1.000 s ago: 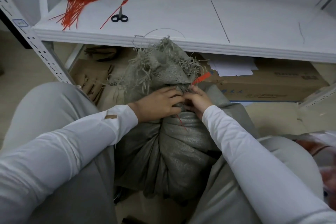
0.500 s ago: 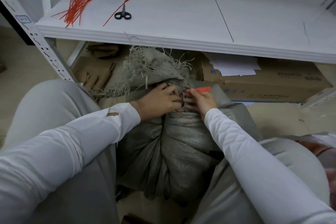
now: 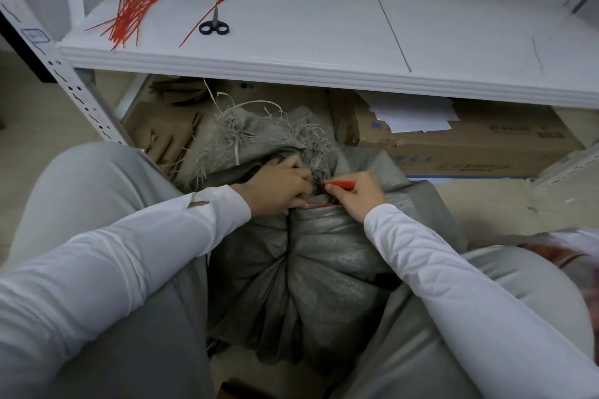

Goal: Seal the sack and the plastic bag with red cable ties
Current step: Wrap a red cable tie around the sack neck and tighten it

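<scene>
White shelf (image 3: pixel 324 26) ran across the top of the frame, front edge just above the sack's frayed mouth. Grey woven sack (image 3: pixel 324 269) sat at frame centre between the person's knees, neck gathered, frayed top flopped toward the upper left. Cardboard box (image 3: pixel 470 146) was under the shelf, right of centre, with loose white papers (image 3: pixel 415 113) on top.

Left hand (image 3: pixel 278 188) was at centre, fingers curled tight around the bunched sack neck. Right hand (image 3: pixel 353 194) was just beside it, almost touching. Its thumb and forefinger pinched the thick end of a red cable tie (image 3: pixel 343 185) at the neck, other fingers curled under. A thin red strand ran between the two hands lower down. Couldn't tell whether the tie was looped all the way round.

Bundle of spare red ties (image 3: pixel 133 13) lay on the shelf at upper left. Black-handled scissors (image 3: pixel 214 26) lay right of the bundle, well apart from it, touching one loose tie (image 3: pixel 194 30) lying diagonally.
</scene>
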`<state>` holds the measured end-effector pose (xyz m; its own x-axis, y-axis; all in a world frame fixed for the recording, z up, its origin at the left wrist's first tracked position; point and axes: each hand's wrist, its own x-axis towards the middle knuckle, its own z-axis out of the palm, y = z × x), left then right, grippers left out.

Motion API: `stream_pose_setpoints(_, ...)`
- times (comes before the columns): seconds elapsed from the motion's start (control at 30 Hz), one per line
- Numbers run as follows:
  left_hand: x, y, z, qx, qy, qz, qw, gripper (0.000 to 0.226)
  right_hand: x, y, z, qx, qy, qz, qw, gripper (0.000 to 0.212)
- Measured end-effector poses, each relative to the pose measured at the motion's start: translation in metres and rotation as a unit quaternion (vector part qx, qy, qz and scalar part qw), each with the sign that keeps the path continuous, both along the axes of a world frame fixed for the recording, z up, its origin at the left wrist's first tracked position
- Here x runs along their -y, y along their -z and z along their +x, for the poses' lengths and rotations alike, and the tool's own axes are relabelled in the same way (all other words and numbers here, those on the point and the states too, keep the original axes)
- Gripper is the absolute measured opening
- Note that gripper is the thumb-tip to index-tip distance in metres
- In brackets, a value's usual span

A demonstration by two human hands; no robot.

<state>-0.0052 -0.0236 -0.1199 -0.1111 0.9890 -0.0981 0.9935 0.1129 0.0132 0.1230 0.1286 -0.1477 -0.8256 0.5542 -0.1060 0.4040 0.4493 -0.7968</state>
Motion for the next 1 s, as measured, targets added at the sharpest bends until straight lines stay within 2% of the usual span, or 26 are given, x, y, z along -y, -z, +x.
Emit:
stream_pose_setpoints(0.1, 0.003, 0.003, 0.009, -0.043, 0.059, 0.073, 0.995, 0.020, -0.003, -0.002, 0.006, 0.007, 0.004, -0.013, 1.000, 0.015)
stream_pose_setpoints(0.17, 0.002, 0.005, 0.013, -0.125, 0.111, 0.083, 0.982, 0.015, -0.004, -0.005, 0.010, 0.008, 0.011, -0.027, 1.000, 0.020)
stream_pose_setpoints(0.23, 0.002, 0.004, 0.013, -0.154, 0.139, 0.080, 0.975, 0.011, -0.003, -0.006, 0.014, 0.007, 0.022, -0.059, 0.998, 0.022)
stream_pose_setpoints(0.33, 0.004, -0.003, 0.010, -0.174, 0.137, 0.065, 0.973, 0.006, 0.000, -0.009, 0.019, 0.018, 0.023, -0.074, 0.997, 0.022)
stream_pose_setpoints(0.43, 0.006, -0.008, 0.008, -0.195, 0.105, 0.056, 0.974, 0.014, 0.004, -0.012, 0.022, 0.006, 0.040, -0.076, 0.996, 0.020)
stream_pose_setpoints(0.5, 0.006, -0.011, 0.004, -0.194, 0.097, 0.078, 0.973, 0.022, 0.007, -0.014, 0.021, 0.000, 0.049, -0.080, 0.996, 0.016)
stream_pose_setpoints(0.57, 0.005, -0.013, -0.002, -0.181, 0.093, 0.106, 0.973, 0.018, 0.005, -0.007, 0.019, -0.005, 0.054, -0.095, 0.994, 0.019)
stream_pose_setpoints(0.67, 0.002, -0.017, -0.012, -0.190, 0.061, 0.116, 0.973, 0.025, 0.007, -0.003, 0.013, -0.006, 0.046, -0.105, 0.993, 0.015)
stream_pose_setpoints(0.77, 0.003, -0.017, -0.018, -0.169, 0.011, 0.084, 0.982, 0.023, 0.017, -0.003, 0.005, -0.006, 0.035, -0.075, 0.997, 0.017)
stream_pose_setpoints(0.9, 0.004, -0.006, -0.009, -0.109, -0.062, -0.010, 0.992, 0.030, 0.021, -0.003, 0.001, 0.019, 0.006, -0.048, 0.999, 0.021)
stream_pose_setpoints(1.0, 0.005, -0.001, -0.005, -0.063, -0.069, -0.002, 0.996, 0.025, 0.017, -0.008, 0.000, 0.033, -0.021, -0.046, 0.998, 0.024)
